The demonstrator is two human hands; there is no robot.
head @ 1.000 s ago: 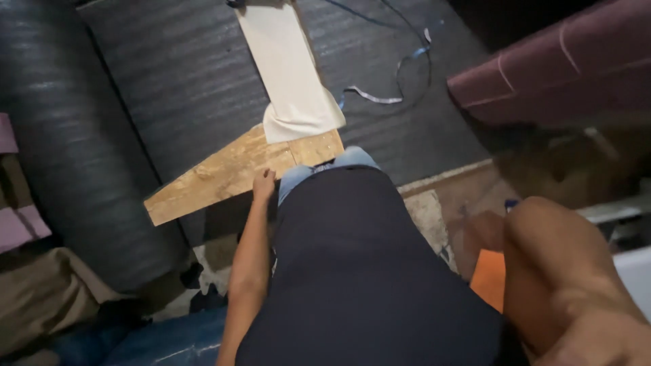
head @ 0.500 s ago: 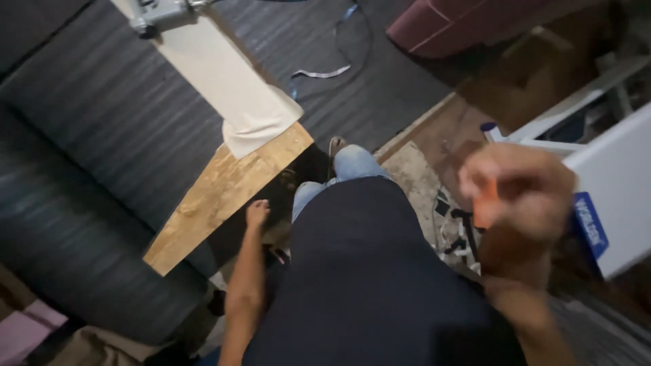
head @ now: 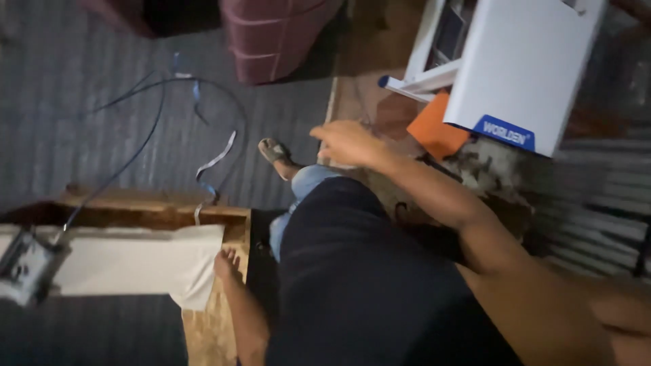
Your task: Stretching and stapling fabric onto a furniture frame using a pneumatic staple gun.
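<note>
My left hand (head: 228, 266) rests on the edge of a chipboard plank (head: 211, 331), its fingers touching the corner of a white cloth (head: 129, 266) that lies over the plank. Held out in front of me above my knee, my right hand (head: 349, 142) has its fingers apart and holds nothing. It is nearest to an orange flat piece (head: 437, 130) on the floor, a short way to its right. A small grey metal device (head: 24, 270) sits on the cloth's far left end.
A white box-shaped machine (head: 522, 68) stands at the upper right on a white frame (head: 424, 83). A dark cable (head: 150, 112) and a pale strip (head: 215, 161) lie on the grey ribbed mat (head: 81, 142). A maroon cushion (head: 271, 37) is at the top. My sandalled foot (head: 274, 150) is on the floor.
The view has swung round, so the plank now lies at the lower left. My right arm has stretched forward over my knee. My left hand has stayed on the plank.
</note>
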